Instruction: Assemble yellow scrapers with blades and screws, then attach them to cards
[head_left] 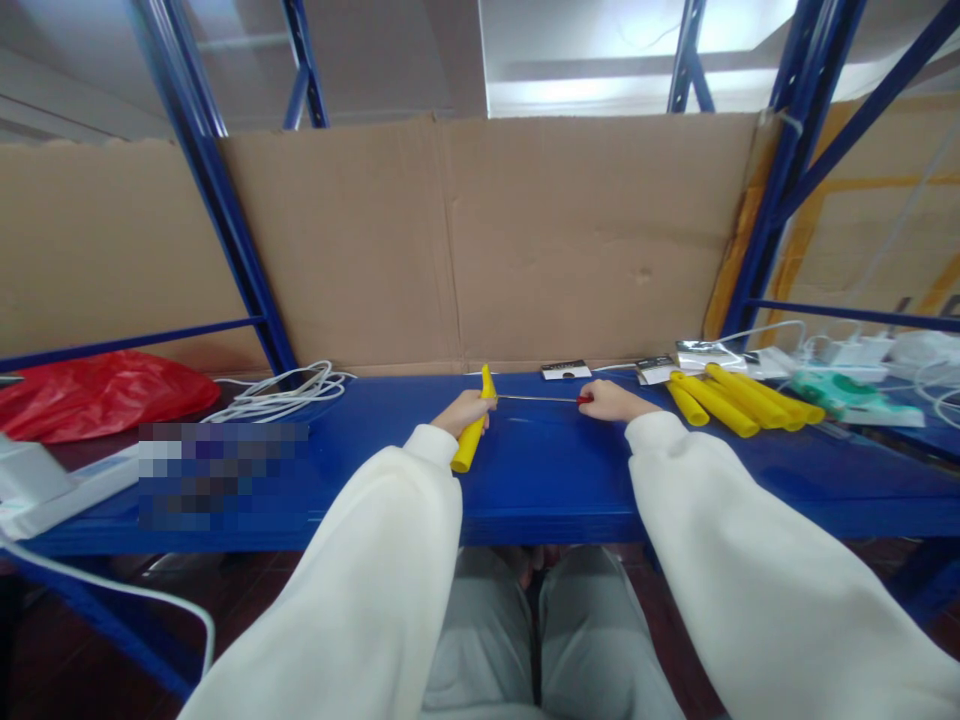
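Observation:
My left hand [463, 411] is closed around a yellow plastic tube [469, 446], tilted with its narrower end up and away from me. In my right hand [611, 401] is a screwdriver [536, 399], gripped by its red handle. Its thin metal shaft points left, and the tip reaches the yellow tube beside my left fingers. Whether the tip is inside the tube or only against it I cannot tell. To the right of my right hand, several more yellow tubes [724, 405] lie side by side on the blue table [547, 470].
Small black-and-white packets [566, 370] lie along the back near the cardboard wall [525, 240]. A green-and-white item [851, 395] is at the right. Coiled white cable [289, 395], a red plastic bag [112, 393] and a white power strip [75, 490] are at the left. Blue posts [247, 270] frame the table.

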